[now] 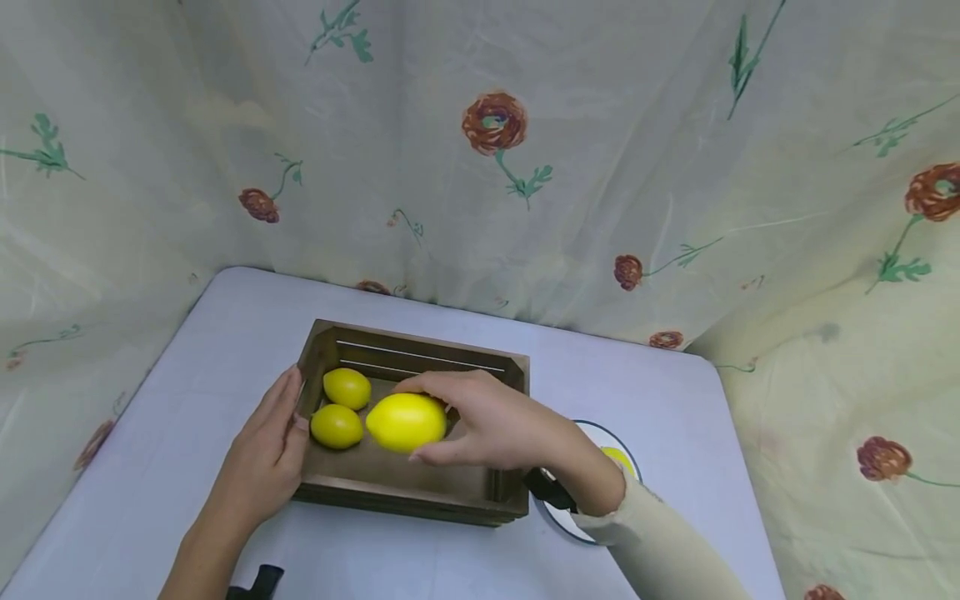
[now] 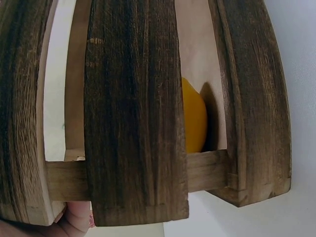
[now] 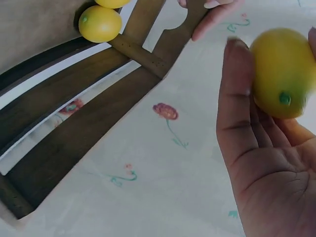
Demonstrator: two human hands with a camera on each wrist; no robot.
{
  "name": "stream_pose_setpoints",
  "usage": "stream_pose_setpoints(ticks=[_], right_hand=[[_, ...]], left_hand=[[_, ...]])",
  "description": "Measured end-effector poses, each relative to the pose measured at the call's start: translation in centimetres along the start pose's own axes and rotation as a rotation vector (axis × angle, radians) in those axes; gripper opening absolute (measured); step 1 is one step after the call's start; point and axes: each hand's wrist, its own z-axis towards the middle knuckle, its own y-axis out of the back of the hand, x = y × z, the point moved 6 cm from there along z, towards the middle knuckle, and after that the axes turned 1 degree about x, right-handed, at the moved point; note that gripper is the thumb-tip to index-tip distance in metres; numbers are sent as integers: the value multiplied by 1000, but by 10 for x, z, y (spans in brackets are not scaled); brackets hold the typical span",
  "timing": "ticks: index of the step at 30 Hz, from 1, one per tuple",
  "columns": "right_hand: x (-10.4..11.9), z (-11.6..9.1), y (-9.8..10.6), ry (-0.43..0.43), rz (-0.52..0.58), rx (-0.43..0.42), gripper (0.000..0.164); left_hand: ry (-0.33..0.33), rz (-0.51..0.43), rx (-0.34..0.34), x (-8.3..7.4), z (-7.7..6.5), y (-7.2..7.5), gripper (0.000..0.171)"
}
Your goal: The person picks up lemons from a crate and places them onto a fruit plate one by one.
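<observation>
My right hand (image 1: 487, 421) holds a bright yellow lemon (image 1: 407, 422) between thumb and fingers, raised over the wooden crate (image 1: 405, 504). The right wrist view shows the green stem end of this held lemon (image 3: 281, 74) facing the palm. Two more lemons, a rear one (image 1: 347, 389) and a front one (image 1: 337, 427), lie inside against the crate's left end. At that end my left hand (image 1: 266, 450) grips the side, thumb near the rim; the left wrist view catches a few of its fingers (image 2: 78, 215) below the dark slats.
Right of the crate, a white plate with a dark rim (image 1: 588, 533) bears a yellow thing (image 1: 618, 458), mostly hidden by my right forearm. A white-covered table (image 1: 600, 367) carries everything, with a flowered curtain (image 1: 570, 167) behind. Black straps show at both wrists.
</observation>
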Motion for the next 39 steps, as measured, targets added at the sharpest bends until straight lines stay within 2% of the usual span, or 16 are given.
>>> stream_pose_setpoints(ticks=[5, 15, 27, 36, 39], right_hand=[[-2, -20, 4, -1, 55, -85, 62], [-16, -57, 2, -122, 162, -158, 61], [-19, -84, -5, -93, 195, -220, 61], [-30, -100, -11, -183, 276, -279, 58], [-33, -106, -13, -185, 291, -289, 57]], left_hand=[[9, -1, 9, 0, 0, 0, 59], [15, -9, 22, 1, -1, -2, 60], [7, -10, 16, 0, 0, -1, 59], [1, -26, 13, 1, -1, -1, 58], [-1, -31, 15, 1, 0, -1, 58]])
